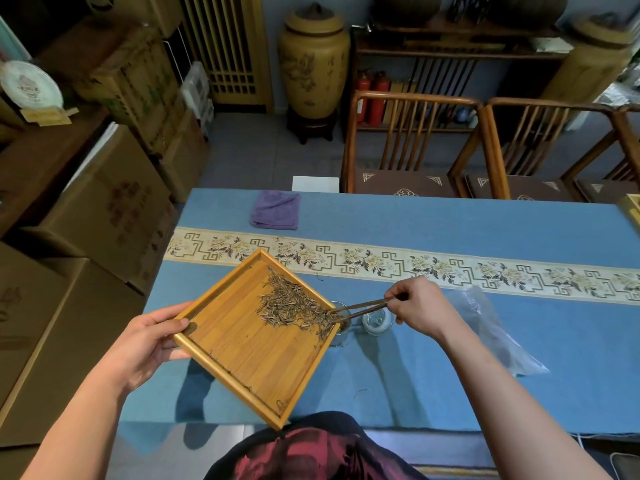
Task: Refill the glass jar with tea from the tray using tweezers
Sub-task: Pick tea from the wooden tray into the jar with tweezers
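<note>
The left hand [149,344] grips the tray [242,355] by its left corner, thumb on the rim, and holds it lifted and tilted so its right corner hangs over the jar [341,332], which stands on the table [450,375] and is mostly hidden behind that corner. The tea [294,306] lies heaped toward that low corner. The right hand [415,310] pinches the tweezers [360,308] at their far end, tips down in the leaves at the tray's edge. The step looks like raking tea over the corner into the jar. To do it well, keep the corner centred over the mouth, hold the tilt shallow so leaves slide rather than spill, and draw small strokes toward the corner. A lid [377,322] sits just beside the jar.
</note>
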